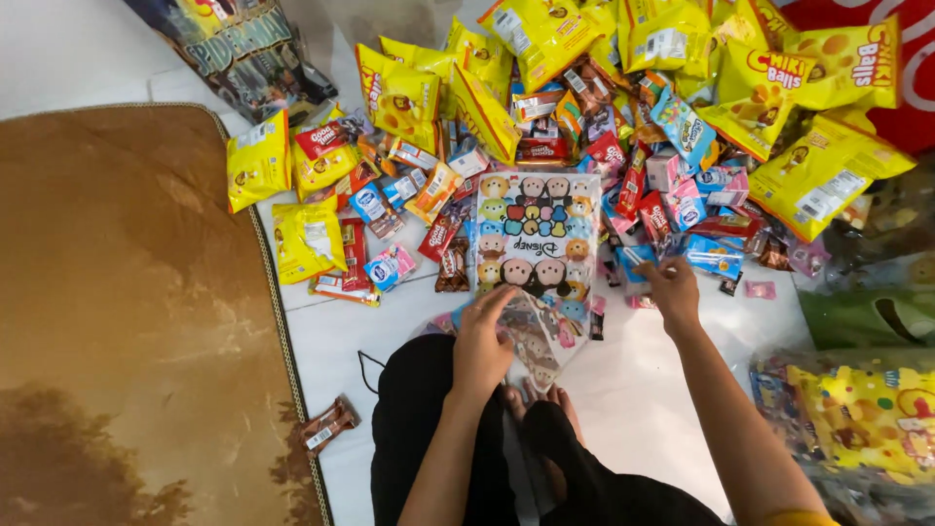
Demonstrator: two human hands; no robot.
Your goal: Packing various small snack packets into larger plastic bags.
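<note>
Two hands: both bare, reaching from the near edge over a white floor (643, 390).
Left hand (484, 341): its grip is closed on the near edge of a flat plastic goodie bag printed with rows of round cartoon faces (534, 244), fingers pinching the bag's opening.
Right hand (672, 292): fingers curled down over a small snack packet at the near edge of the pile; whether the grip has closed on it I cannot tell, since the fingertips hide it.
Cartoon bag: lies flat on the floor in the middle of the scene, its far end tucked against the snack pile, its near end lifted and folded at the left hand.
Snack pile: small blue wafer packets (711, 255), red chocolate bar wrappers (440, 234) and pink packets (682, 206) spread far and right of the bag.
Yellow bags: large yellow crisp bags with cartoon prints (823, 170) heaped along the far and right side; smaller yellow packets (258, 161) lie left of the pile, near the rug's edge.
Rug: brown, glossy, with a braided border (117, 292), filling the left of the scene.
Stray bar: one brown-wrapped chocolate bar (326, 426) lies near, alone, touching the rug border.
Far right, near: clear plastic bags holding bright yellow printed packs (857, 414).
Legs: crossed, in black trousers (419, 429), near the bag.
</note>
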